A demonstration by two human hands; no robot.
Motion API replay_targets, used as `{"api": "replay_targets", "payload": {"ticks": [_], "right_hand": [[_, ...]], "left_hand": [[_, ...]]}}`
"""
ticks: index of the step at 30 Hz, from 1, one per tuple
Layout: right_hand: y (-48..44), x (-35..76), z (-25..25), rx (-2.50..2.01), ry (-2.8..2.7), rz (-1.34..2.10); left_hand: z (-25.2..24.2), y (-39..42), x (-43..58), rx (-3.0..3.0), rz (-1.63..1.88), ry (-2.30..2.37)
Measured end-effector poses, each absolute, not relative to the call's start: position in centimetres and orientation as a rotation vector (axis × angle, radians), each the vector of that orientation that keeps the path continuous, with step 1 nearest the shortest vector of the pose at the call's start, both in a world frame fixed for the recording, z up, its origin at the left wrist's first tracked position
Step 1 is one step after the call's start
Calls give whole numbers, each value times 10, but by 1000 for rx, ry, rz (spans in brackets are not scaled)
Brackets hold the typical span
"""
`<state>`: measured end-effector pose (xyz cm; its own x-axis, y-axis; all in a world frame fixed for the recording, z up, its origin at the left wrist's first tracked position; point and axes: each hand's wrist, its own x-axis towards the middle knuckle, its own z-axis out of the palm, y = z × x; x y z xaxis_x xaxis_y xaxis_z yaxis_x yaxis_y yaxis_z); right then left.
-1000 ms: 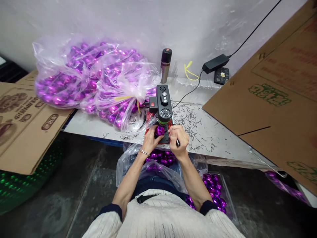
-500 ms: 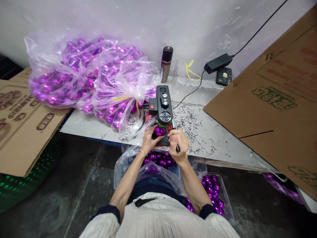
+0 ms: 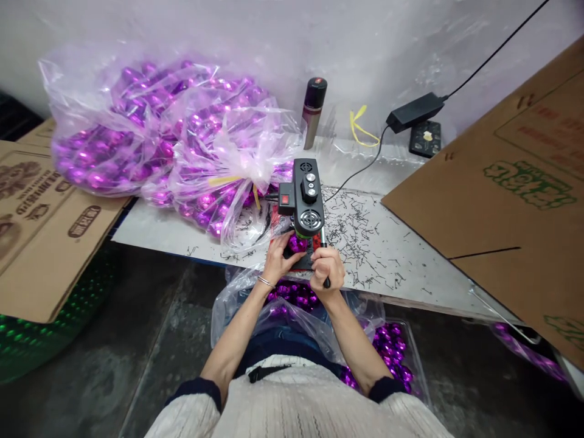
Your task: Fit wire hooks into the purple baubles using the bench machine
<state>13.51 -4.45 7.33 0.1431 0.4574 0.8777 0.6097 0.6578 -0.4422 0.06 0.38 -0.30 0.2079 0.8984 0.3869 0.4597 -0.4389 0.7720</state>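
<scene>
A black bench machine (image 3: 308,194) with round vents, buttons and a red switch stands on the worktable. Under its head sits a shiny purple ball ornament (image 3: 297,244). My left hand (image 3: 277,258) has thumb and fingers around the ball from the left. My right hand (image 3: 328,267) is wrapped round the black-ended lever handle (image 3: 327,283) at the machine's right side. The machine's red base (image 3: 316,238) shows partly behind the hands. More purple balls (image 3: 292,293) lie in a clear bag on my lap.
Clear bags of purple balls (image 3: 137,134) fill the table's back left. A dark spray can (image 3: 314,112) and power adapter (image 3: 416,112) stand behind. Cardboard boxes flank both sides, left (image 3: 41,231) and right (image 3: 493,213). Small black bits (image 3: 360,237) litter the tabletop.
The view has shifted slightly, so the table things appear a little farther right. Both hands keep their places, the left at the ball and the right on the lever.
</scene>
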Motion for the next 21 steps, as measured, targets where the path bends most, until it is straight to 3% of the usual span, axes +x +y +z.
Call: {"api": "replay_targets", "payload": {"ticks": [12, 21], "right_hand": [[-40, 136, 70, -855, -1559, -208], [-45, 136, 136, -1003, -1455, -4]], "left_hand": [[-6, 6, 3, 1978, 1196, 1244], [-2, -20, -4, 2205, 1358, 1170]]}}
